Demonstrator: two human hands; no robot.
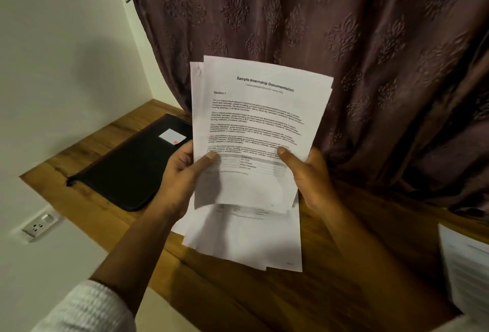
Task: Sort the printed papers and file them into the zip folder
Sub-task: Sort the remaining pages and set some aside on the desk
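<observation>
Sorting step: left hand [182,172] and right hand [307,175] are both gripping the papers [259,120] by the near edge, held up over the desk [238,300]. Folder [132,167] is lying far left, seemingly zipped. Next move is needing one hand freed to open it. Sheets [246,239] are lying underneath, and the curtain [370,67] is crowding the far edge.

On the wooden table [330,265] lie a black zip folder [127,172], a pile of white papers [246,236], and more papers [465,265] far right.
</observation>
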